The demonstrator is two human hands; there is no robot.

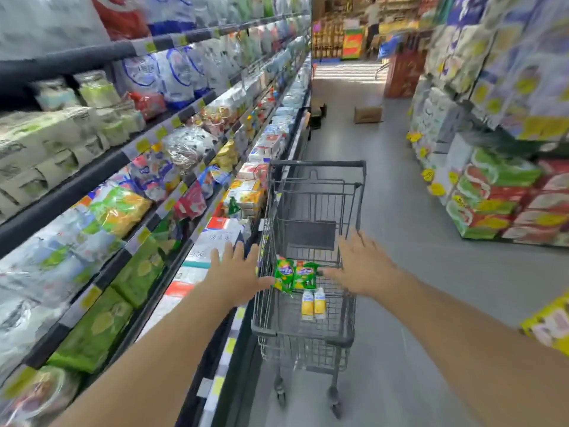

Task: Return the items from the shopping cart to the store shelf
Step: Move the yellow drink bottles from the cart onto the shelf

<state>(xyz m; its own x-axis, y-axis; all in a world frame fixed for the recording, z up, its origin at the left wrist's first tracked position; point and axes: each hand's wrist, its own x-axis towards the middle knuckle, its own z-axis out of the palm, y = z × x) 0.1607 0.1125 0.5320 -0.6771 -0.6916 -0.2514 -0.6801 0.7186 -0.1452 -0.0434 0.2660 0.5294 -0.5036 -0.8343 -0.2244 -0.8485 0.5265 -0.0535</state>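
Note:
A grey wire shopping cart stands in the aisle beside the store shelf on the left. Inside its basket lie two green snack packets side by side and, nearer to me, two small yellow-and-white bottles. My left hand is stretched out with fingers spread over the cart's left rim, just left of the green packets. My right hand is spread over the cart's right side, its thumb close to the packets. Neither hand holds anything.
The left shelf carries several rows of bagged and boxed goods with yellow price tags. Stacked packs line the aisle's right side. A cardboard box lies on the grey floor farther down, and a person stands at the far end.

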